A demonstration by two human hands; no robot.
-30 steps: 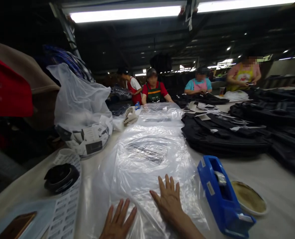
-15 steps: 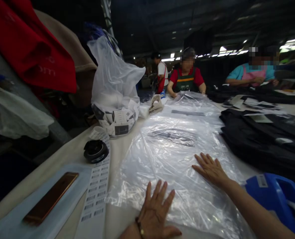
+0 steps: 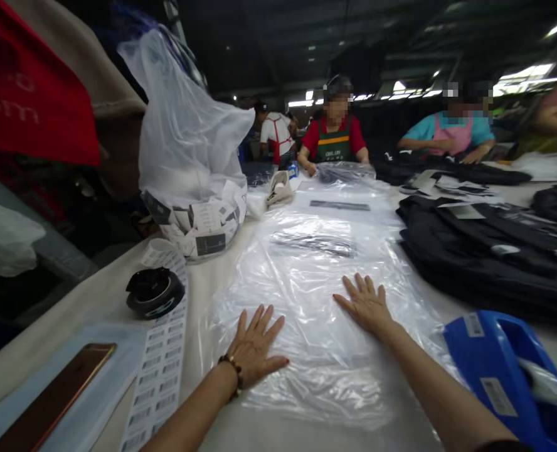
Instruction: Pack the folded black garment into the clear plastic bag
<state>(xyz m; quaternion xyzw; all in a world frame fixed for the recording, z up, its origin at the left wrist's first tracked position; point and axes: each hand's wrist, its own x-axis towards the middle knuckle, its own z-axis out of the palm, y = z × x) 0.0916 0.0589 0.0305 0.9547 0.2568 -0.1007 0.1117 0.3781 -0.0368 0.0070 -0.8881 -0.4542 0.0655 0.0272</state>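
A large clear plastic bag (image 3: 307, 326) with a dark printed patch lies flat on the pale table in front of me. My left hand (image 3: 254, 351), a beaded bracelet at its wrist, rests palm down near the bag's left side with fingers spread. Further right and a little farther off, my right hand (image 3: 364, 305) also lies flat on the plastic, its fingers apart. Neither hand grips anything. Beyond the hands, more clear plastic (image 3: 344, 171) continues toward a co-worker across the table.
Left of the bag are a strip of barcode labels (image 3: 159, 364), a black tape roll (image 3: 155, 292), a phone (image 3: 62, 395) and a plastic sack of tags (image 3: 198, 220). Black garments (image 3: 485, 257) and a blue plastic holder (image 3: 495, 370) stand on the right. Co-workers (image 3: 337, 135) work opposite.
My left hand has slid forward over the plastic, away from me. The right hand stays flat on the bag. The whole view has shifted somewhat to the right.
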